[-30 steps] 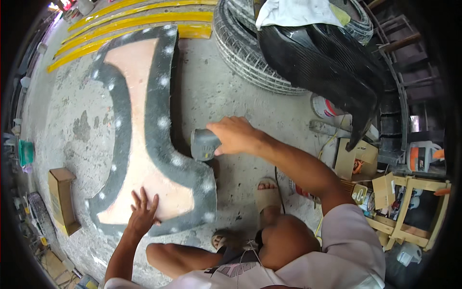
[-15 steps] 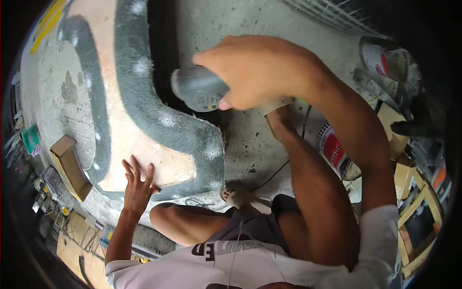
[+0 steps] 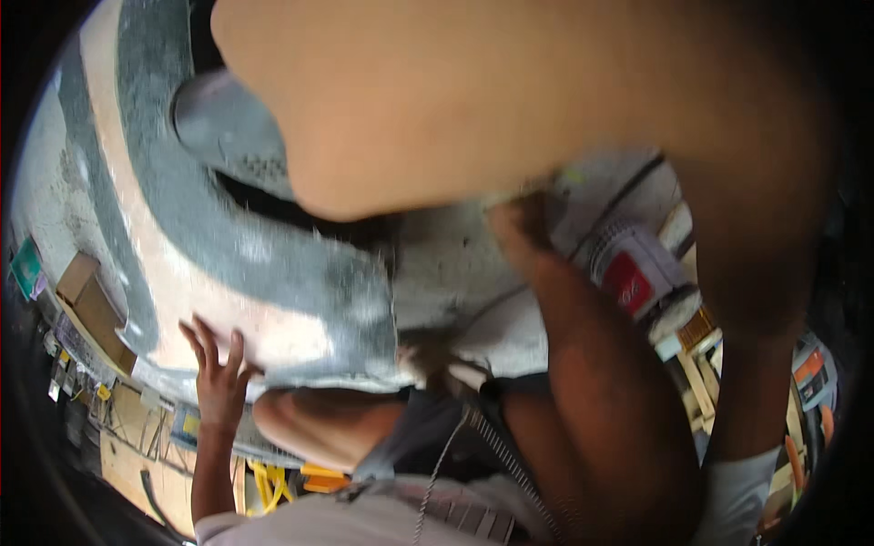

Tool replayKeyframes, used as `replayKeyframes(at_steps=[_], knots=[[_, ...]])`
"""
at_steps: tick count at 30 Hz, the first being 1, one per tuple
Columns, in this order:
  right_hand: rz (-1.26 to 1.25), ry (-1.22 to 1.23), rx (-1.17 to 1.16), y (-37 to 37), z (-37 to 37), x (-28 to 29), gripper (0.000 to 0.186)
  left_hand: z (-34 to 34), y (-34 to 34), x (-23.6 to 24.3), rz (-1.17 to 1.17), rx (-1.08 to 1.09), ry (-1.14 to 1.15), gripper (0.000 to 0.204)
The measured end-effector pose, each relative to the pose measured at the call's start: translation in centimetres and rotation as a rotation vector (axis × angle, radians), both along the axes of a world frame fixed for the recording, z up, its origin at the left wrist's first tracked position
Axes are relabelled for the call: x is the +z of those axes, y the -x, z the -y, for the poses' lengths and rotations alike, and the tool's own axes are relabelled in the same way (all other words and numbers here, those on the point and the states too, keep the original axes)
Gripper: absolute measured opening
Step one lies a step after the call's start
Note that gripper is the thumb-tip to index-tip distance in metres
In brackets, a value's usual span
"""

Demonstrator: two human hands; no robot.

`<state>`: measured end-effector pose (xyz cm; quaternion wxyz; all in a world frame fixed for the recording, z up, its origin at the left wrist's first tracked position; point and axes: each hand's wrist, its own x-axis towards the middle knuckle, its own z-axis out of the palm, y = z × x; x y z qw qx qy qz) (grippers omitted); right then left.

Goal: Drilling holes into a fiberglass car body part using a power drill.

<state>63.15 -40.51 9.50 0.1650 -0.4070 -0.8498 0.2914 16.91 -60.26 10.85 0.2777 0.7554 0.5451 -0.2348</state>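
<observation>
A large curved panel [image 3: 282, 332] lies in front of me, with a pale pinkish middle and a grey-green border with whitish patches. My left hand [image 3: 218, 369] is open on its near left part, fingers spread over the pale area. Big and blurred across the upper picture, my right hand [image 3: 364, 109] is closed round a grey power tool [image 3: 228, 123] with a vented, rounded housing. The tool overlaps the panel's grey-green band in the view. Its working end is hidden, so I cannot tell whether it touches the panel. My right fingers are mostly hidden.
A white can [image 3: 633, 282] with a red label stands right of my bent right leg [image 3: 610, 373]. Left of the panel sit a brown box [image 3: 96, 314] and a green object [image 3: 25, 264]. Wood pieces [image 3: 696, 387] lie at the right; yellow items [image 3: 270, 487] are near my left knee.
My right hand and the power tool have moved left, over the panel, and the hand looks much larger. The view has shifted somewhat. My left hand still rests on the same part of the panel.
</observation>
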Motion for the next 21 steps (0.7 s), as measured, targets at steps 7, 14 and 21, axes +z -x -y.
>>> replayKeyframes(at_steps=[7, 14, 21], knots=[[-0.087, 0.08, 0.004, 2.3, 2.4, 0.2, 0.035, 0.6, 1.9, 2.2, 0.026, 0.025, -0.104, 0.114], [-0.068, 0.042, -0.038, -5.2, -9.6, -10.4, 0.035, 0.3, 0.6, 0.6, 0.091, 0.021, -0.084, 0.119], [-0.07, 0.049, -0.048, -3.6, -7.6, -7.7, 0.035, 0.0, 0.3, 0.7, 0.086, 0.001, -0.1, 0.121]])
